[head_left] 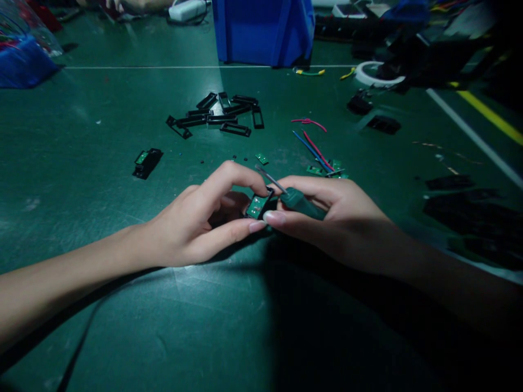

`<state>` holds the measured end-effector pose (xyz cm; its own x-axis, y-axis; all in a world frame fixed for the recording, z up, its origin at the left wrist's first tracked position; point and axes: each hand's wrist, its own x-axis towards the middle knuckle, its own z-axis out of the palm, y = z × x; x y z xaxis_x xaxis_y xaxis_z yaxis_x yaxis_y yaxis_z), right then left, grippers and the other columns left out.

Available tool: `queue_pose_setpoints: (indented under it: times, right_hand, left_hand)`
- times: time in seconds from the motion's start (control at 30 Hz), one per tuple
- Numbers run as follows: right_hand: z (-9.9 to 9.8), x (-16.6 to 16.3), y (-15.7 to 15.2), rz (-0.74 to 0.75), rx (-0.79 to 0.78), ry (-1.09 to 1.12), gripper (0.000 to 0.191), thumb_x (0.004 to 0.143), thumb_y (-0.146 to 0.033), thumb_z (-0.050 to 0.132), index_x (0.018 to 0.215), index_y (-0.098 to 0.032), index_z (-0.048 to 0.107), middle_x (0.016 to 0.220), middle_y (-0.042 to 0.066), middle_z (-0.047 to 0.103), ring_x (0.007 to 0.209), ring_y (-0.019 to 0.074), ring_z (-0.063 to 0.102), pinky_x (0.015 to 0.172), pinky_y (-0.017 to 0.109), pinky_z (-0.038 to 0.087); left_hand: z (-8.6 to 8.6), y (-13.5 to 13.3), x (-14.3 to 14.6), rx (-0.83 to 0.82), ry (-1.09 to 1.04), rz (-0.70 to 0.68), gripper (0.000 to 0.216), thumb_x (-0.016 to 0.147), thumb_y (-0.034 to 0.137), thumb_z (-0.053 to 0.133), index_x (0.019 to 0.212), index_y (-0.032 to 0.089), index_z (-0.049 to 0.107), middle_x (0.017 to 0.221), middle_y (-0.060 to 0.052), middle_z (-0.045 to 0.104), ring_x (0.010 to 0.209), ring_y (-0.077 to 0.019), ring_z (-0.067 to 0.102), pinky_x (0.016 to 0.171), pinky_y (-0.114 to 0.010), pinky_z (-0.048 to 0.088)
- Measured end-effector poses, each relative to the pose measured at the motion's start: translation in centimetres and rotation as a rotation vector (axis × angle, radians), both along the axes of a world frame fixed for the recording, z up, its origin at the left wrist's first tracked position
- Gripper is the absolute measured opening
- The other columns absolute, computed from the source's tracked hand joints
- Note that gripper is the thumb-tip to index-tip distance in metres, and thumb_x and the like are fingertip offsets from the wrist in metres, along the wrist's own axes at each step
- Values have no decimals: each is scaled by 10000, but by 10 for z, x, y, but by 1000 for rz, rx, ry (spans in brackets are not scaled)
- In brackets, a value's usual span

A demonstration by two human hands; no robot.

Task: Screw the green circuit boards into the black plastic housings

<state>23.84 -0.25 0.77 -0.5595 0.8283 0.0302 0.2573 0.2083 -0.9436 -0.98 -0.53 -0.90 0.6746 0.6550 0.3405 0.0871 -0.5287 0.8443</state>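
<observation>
Between finger and thumb, my left hand (pixel 204 218) grips a small black plastic housing with a green circuit board (pixel 257 206) set in it. My right hand (pixel 335 218) is closed around a screwdriver (pixel 301 202) with a green handle; its metal shaft points up and to the left, past the housing. My right thumb and fingertips also touch the housing's right side. Just beyond my hands lie a small loose circuit board (pixel 262 158) and a few tiny black bits. A similar housing with a board (pixel 147 163) rests on the table to the left.
Several black rectangular frames (pixel 223 118) are scattered ahead. Red and blue wires (pixel 312 149) lie by more green boards (pixel 337 164). A blue bin (pixel 263 32) stands at the back, with a white tape roll (pixel 378 74) to its right. Dark parts (pixel 474 218) cover the right side.
</observation>
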Motion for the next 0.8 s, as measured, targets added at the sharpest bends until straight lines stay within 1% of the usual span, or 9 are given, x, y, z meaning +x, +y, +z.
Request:
queue_pose_setpoints:
  times: [0.17,0.27,0.37,0.5,0.57,0.67,0.8]
  right_hand:
    - [2,-1,-1,-1,-42,-11,147,908,-263,791,1053,-282,798,1007,-73,784,921,120,685,765,190,458]
    - [2,-1,-1,-1,-59,-14,131,910,-269,789,1040,-277,793,993,-76,782,919,119,683,763,191,456]
    - [3,0,-1,2,-66,-8,117,910,-266,789,1026,-284,790,995,-88,780,927,109,684,765,182,455]
    - [3,0,-2,-6,-56,-15,108,906,-287,794,1014,-287,789,986,-89,777,925,110,686,764,187,461]
    - [3,-1,-1,-7,-41,-25,103,907,-314,793,1003,-278,786,975,-79,773,919,119,687,765,198,467]
    - [3,-2,0,-11,-21,-50,132,919,-367,774,979,-250,781,956,-50,770,904,142,690,766,222,479]
    - [3,-3,0,-9,-18,-61,161,933,-390,753,938,-230,769,970,-27,769,903,161,690,780,236,487]
  left_hand:
    - [-1,2,1,12,-34,-25,410,968,76,656,1299,236,474,1253,-57,674,979,-131,757,803,-237,647]
    - [-1,1,1,-11,-34,-9,399,965,92,669,1285,242,485,1182,-36,685,935,-127,753,781,-244,651]
    - [-2,1,1,-4,-52,-4,388,960,87,676,1267,247,500,1194,-34,674,951,-129,756,765,-233,652]
    - [-3,2,2,0,-88,-33,384,961,57,664,1251,236,489,1232,-48,663,1049,-131,761,838,-203,655]
    - [-3,2,3,16,-90,-39,380,960,52,664,1241,231,482,1220,-49,681,1051,-123,762,844,-183,647]
    - [-3,3,3,61,-74,-36,364,963,61,665,1230,225,479,1174,-48,712,1013,-119,765,799,-169,637]
    - [0,3,3,105,-28,-27,335,984,85,651,1228,228,471,1112,-44,742,953,-135,771,726,-196,636]
